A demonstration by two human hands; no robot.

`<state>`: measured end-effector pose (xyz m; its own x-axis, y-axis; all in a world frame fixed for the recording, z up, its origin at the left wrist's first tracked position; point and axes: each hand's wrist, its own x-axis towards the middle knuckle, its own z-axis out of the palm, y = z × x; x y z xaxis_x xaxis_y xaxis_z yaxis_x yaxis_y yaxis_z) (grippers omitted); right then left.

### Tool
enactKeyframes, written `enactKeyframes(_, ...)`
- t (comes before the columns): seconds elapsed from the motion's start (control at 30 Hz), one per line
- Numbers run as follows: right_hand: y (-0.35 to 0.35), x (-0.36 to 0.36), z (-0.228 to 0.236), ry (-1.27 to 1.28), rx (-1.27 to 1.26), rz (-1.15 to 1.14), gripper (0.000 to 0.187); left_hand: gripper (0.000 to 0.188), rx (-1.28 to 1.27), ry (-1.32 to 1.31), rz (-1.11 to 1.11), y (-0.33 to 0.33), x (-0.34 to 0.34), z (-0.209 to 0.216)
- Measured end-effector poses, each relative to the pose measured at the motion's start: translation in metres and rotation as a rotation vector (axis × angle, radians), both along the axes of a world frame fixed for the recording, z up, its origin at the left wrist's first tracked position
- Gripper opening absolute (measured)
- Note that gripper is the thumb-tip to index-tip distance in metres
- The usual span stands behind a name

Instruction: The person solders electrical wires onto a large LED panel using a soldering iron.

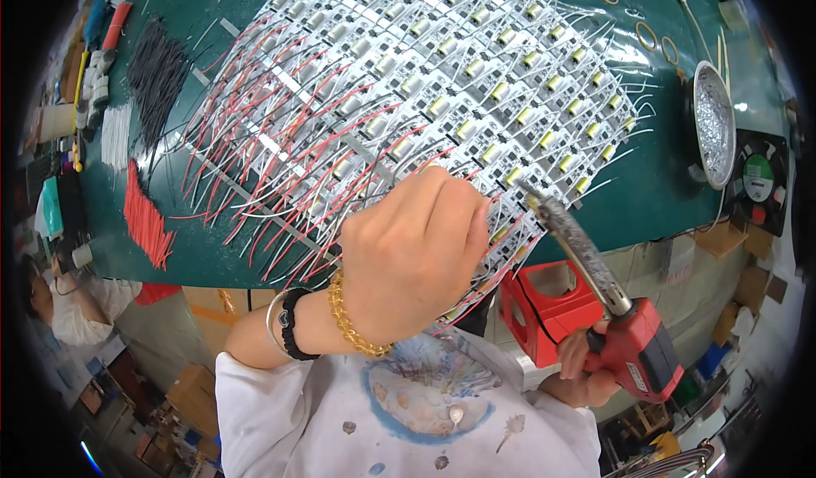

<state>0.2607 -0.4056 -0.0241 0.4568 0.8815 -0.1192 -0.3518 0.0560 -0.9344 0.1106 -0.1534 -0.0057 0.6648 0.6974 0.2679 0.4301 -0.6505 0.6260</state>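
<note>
Over circuit boards (438, 104) on the worktop (663, 197), the left hand (416, 231) curls, fingertips hidden, any hold impossible to tell; the right hand (580, 384), partly hidden, grips a red soldering gun (642, 342).

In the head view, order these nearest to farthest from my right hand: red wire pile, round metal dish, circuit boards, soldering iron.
1. Soldering iron: in your right hand.
2. Circuit boards: ahead, toward the left.
3. Round metal dish: table's right side.
4. Red wire pile: table's left side.

Left hand (416, 233) knuckles up, fingers curled under; right hand (581, 384) nearer body, fingers wrapped tight
</note>
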Motion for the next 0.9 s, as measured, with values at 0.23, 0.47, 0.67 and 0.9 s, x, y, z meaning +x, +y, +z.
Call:
enactKeyframes(0.23, 0.013, 0.015, -0.016, -0.159, 0.245, 0.225, 0.071, 0.015, 0.000, -0.028, 0.044, -0.001, 0.001, -0.004)
enactKeyframes(0.47, 0.000, 0.005, -0.012, -0.134, 0.036, 0.077, 0.036, 0.015, -0.045, 0.015, 0.027, 0.004, 0.001, 0.000)
enactKeyframes(0.67, -0.032, 0.010, -0.024, -0.147, -0.035, 0.098, 0.013, 0.012, -0.054, 0.022, 0.015, 0.007, 0.000, 0.005)
enactKeyframes(0.9, -0.016, 0.002, -0.013, 0.042, -0.002, 0.030, 0.071, 0.012, -0.041, 0.024, 0.021, 0.005, 0.000, 0.005)
